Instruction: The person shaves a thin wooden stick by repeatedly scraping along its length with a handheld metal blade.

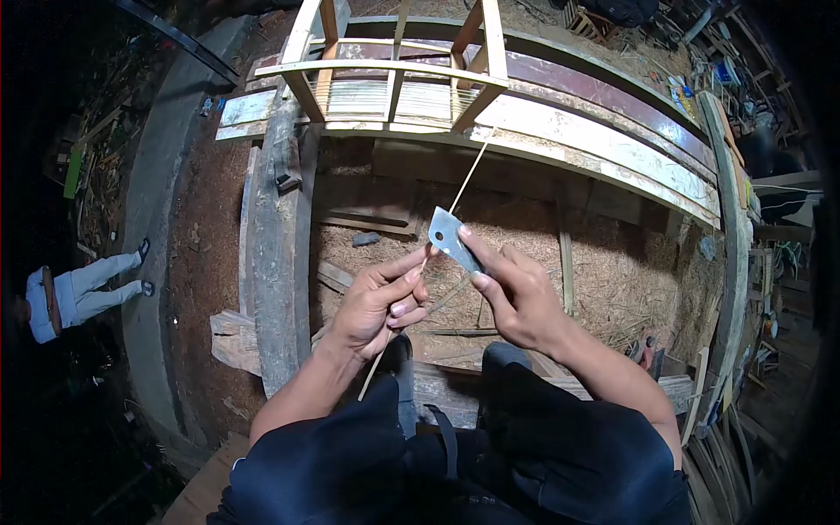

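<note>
On the paved path at far left, we note a person [87,297], well apart from the work. Next, a slatted wooden frame [385,66] stands on a bench [595,144], which seems to serve as raised support. Left hand [376,302]: thumb and forefinger pinched on a thin strip [468,179], other fingers curled; we read this as steadying it. The strip slants up toward the frame, crossing at the metal plate [457,248]; contact there we cannot tell. Right hand [525,302]: thumb and forefinger closed on the plate, its holed end left uncovered, presumably for control.
</note>
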The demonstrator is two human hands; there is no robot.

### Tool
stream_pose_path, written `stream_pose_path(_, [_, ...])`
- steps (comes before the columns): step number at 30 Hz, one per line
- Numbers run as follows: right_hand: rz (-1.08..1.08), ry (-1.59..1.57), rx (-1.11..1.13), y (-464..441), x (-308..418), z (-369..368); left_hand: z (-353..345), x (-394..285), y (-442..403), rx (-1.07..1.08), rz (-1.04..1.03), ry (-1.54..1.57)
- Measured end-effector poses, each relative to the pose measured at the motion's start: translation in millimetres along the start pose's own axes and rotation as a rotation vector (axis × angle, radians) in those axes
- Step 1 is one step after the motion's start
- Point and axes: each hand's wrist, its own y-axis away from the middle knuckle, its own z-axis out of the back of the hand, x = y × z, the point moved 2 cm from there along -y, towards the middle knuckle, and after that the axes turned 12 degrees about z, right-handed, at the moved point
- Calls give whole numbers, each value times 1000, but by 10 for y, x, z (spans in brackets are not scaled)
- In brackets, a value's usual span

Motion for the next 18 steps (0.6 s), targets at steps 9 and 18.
stream_pose_path(9, [-51, -23, -44, 2, 25, 19, 43, 29, -1, -18, -17, -6])
stream_pose_path(18, [-73, -68, 46, 40, 70, -17, 98, 30, -5, 17, -7, -23])
